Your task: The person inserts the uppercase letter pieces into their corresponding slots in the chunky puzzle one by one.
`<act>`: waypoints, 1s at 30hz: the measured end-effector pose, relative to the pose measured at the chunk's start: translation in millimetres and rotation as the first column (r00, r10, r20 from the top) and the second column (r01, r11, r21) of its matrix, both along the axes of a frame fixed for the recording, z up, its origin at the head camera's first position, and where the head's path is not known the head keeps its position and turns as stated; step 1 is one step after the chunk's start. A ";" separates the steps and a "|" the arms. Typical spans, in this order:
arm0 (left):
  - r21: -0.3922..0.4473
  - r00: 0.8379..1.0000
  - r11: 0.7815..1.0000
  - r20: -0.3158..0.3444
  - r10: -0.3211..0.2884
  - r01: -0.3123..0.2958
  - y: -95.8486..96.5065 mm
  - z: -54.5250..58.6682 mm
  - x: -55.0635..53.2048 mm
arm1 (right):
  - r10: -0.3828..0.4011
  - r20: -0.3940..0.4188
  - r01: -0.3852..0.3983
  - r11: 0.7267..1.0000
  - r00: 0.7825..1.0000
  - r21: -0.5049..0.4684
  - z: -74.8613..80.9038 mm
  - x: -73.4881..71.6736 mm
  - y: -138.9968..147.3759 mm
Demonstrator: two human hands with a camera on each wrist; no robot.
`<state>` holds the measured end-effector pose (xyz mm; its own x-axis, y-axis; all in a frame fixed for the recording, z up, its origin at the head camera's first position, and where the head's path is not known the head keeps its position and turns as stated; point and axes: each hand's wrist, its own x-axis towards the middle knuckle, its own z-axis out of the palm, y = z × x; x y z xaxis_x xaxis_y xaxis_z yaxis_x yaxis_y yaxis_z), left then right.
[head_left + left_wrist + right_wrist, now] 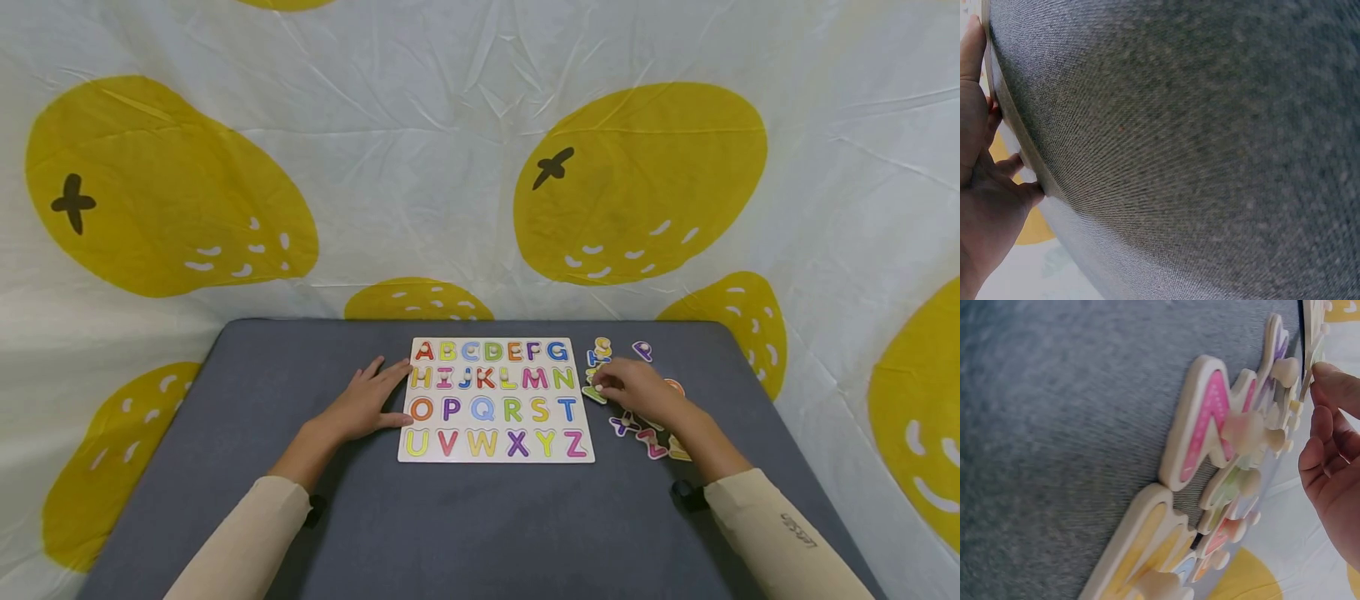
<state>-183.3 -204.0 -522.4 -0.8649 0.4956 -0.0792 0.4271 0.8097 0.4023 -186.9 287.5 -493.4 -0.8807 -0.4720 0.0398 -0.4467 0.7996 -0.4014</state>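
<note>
A wooden alphabet puzzle board (459, 426) lies on the grey table. Pegged letters sit in its upper rows; the O to Z places show no pegs. My left hand (363, 403) rests at the board's left edge, thumb and fingers spread and touching it; the left wrist view shows this hand (988, 206) against the rim. Just right of the board, my right hand (637, 388) pinches a green letter piece (593, 395). The right wrist view shows thumb and fingertips of that hand (1338, 450) at the piece's edge; its letter is mostly hidden.
Loose pegged letters lie right of the board, some under my right forearm: a pink Z (652, 444), a purple X (623, 426), a purple P (642, 351) and a yellow piece (678, 450). A yellow-patterned white cloth (420, 192) hangs behind the table.
</note>
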 end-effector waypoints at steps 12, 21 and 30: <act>-0.004 1.000 1.000 0.005 -0.003 0.003 -1.5 -1.0 -1.1 | -0.028 0.004 0.028 1.000 1.000 -0.012 0.6 -11.1 -24.8; -0.006 1.000 1.000 0.008 0.002 -0.001 0.0 -0.6 -0.8 | -0.047 0.016 0.047 0.999 0.999 -0.002 -8.3 -21.3 -43.4; -0.005 1.000 1.000 0.027 0.006 -0.006 -0.1 -0.9 -1.2 | -0.066 0.024 0.065 0.998 0.998 0.023 -9.2 -25.6 -56.3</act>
<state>-184.5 -204.1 -523.3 -0.8653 0.4901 -0.1051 0.4113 0.8140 0.4101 -212.5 231.2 -502.5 -0.9104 -0.4136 0.0074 -0.3829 0.8358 -0.3935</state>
